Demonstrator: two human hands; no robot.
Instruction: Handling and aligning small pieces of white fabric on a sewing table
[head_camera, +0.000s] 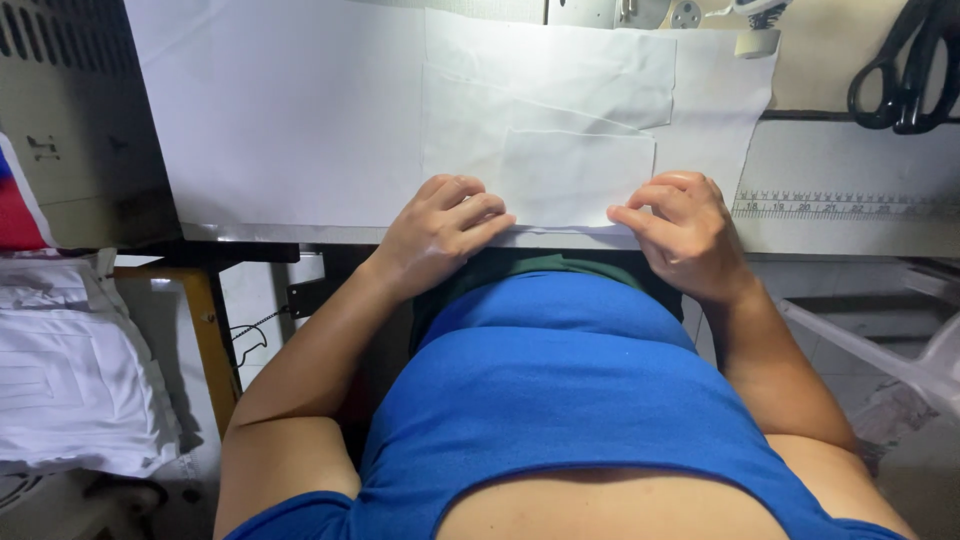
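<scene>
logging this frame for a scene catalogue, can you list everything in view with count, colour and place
white fabric pieces: several overlapping, white, spread on the table in front of the person
table: one, pale, across the top half, with a printed ruler strip along its near edge at right
scissors: one pair, black, top right on the table
sewing machine parts: partly seen, pale, top edge
stacked white cloth: one pile, white, lower left beside the table
metal panel: one, grey, upper left
blue shirt: one, blue, on the person, bottom centre
left hand: fingers curled on the near fabric edge
right hand: pinching the near fabric edge
</scene>
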